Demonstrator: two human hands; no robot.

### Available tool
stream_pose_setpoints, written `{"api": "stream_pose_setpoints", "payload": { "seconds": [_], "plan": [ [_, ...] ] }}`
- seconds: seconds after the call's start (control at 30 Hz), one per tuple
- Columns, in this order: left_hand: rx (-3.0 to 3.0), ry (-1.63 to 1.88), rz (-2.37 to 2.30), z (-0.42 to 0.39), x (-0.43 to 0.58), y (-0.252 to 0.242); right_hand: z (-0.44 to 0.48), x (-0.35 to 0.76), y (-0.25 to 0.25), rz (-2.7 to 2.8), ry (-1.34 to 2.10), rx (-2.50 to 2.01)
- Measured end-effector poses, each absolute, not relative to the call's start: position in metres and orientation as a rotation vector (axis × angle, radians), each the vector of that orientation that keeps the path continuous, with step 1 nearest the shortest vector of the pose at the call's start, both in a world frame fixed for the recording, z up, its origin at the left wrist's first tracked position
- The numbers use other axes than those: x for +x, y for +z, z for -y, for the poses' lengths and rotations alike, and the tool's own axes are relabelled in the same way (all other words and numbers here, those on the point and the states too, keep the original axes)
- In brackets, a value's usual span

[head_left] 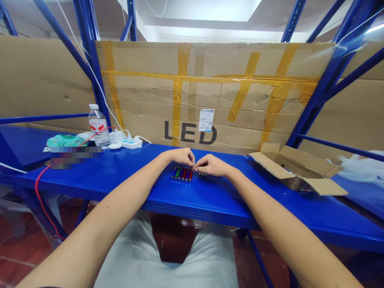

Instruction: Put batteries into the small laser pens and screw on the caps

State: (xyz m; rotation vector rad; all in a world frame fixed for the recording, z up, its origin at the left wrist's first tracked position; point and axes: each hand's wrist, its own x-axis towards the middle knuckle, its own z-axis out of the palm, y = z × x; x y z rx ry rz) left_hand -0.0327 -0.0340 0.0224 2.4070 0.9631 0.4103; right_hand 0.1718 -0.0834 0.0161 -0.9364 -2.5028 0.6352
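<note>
A row of several small metal tubes [181, 174] in blue, green, red and purple, with silver ends, lies side by side on the blue table [120, 176]. Over the far edge of this row is my left hand [185, 156], its fingers curled in a pinch. My right hand [211, 165] meets it from the right, thumb and forefinger pressed together near the row's right end. Whatever the fingertips hold is too small or hidden to name. Partly under my right hand lie a few short dark pieces with silver ends [203, 174].
At right stands an open cardboard box [295, 168], flaps spread. On the left are a plastic bottle [99, 126], a power strip [131, 143] with cables, and a green packet [64, 141]. A large taped cardboard sheet [144, 104] rises behind, between blue frame posts [318, 96].
</note>
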Motion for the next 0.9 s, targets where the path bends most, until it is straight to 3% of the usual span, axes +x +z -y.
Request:
{"api": "stream_pose_setpoints", "payload": {
  "seconds": [0.33,0.7,0.9],
  "plan": [
    [2.516,0.458,-1.078,0.032,-0.027,0.016,0.093,0.163,0.019,2.583,0.700,-0.944],
    [2.635,0.938,-1.267,0.032,-0.024,0.017,0.103,0.165,0.027,2.794,0.957,-0.912],
    [2.697,0.746,-1.069,0.048,-0.013,0.020,0.079,0.208,0.039,2.340,1.041,-1.006]
  ]
}}
